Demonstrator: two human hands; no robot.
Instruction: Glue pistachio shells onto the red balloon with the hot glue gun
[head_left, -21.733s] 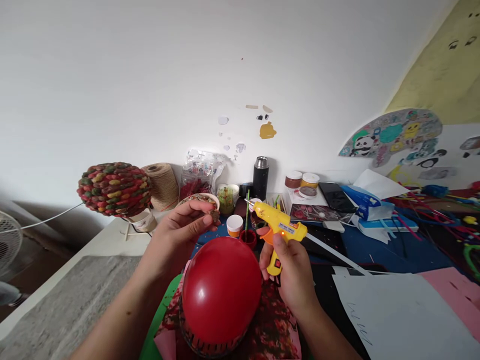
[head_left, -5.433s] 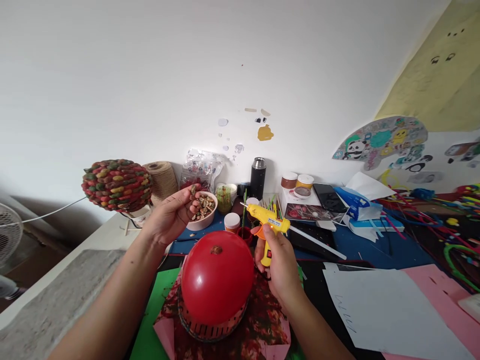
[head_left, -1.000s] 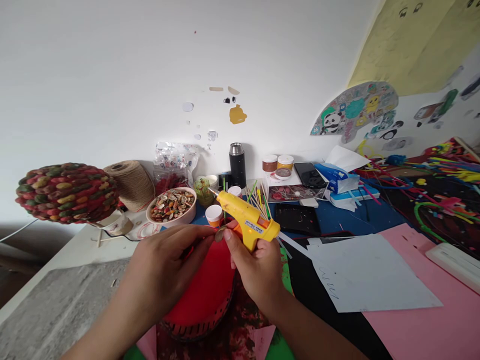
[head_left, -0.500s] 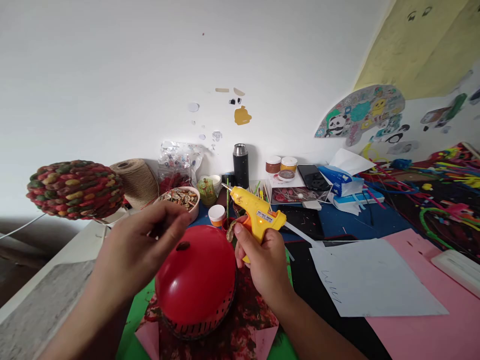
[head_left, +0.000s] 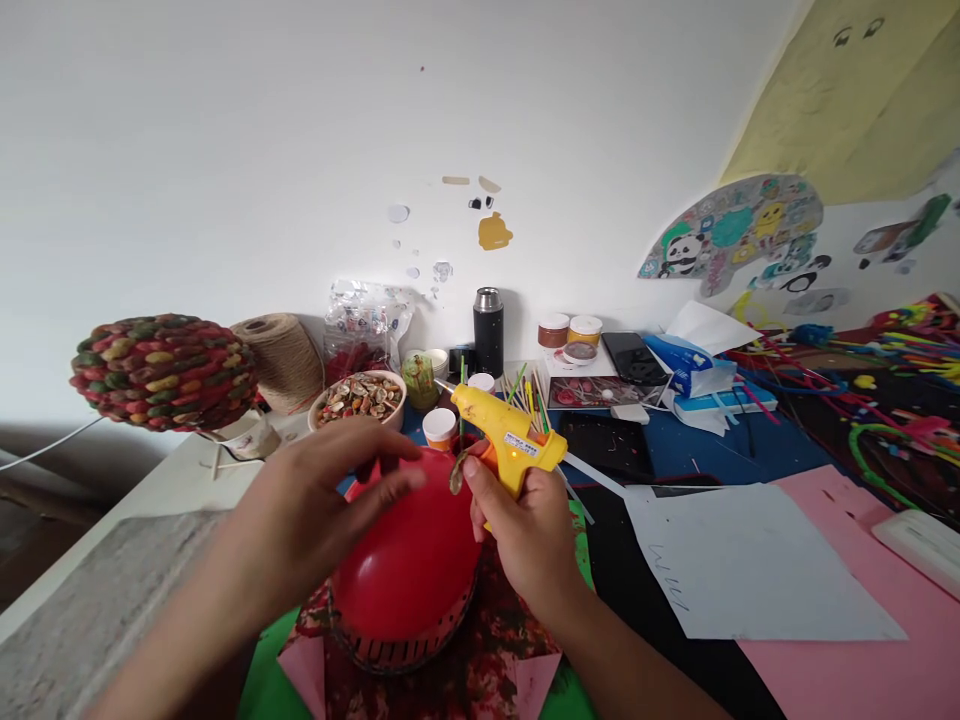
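My right hand [head_left: 534,535] is closed around the handle of a yellow hot glue gun [head_left: 495,422], its nozzle pointing up and left. By that thumb is a small curled brownish piece [head_left: 456,474], shell-like in look. Below lies a red balloon [head_left: 416,575], resting in a dark slotted basket [head_left: 390,655]. Over the balloon's upper left, my left hand [head_left: 300,515] hovers with thumb and fingers apart, nothing visible in it. It covers part of the balloon's top.
A bowl of small shells [head_left: 358,400] stands behind the left hand, near a white paint pot [head_left: 439,428]. At left is a ball of coloured pieces [head_left: 165,372] beside a twine spool [head_left: 279,362]. A black flask [head_left: 488,335] stands by the wall; white paper [head_left: 757,560] lies right.
My left hand has moved right toward the shell-like piece, its fingers spreading. A dark piece on the balloon is now hidden behind it. The view has shifted slightly.
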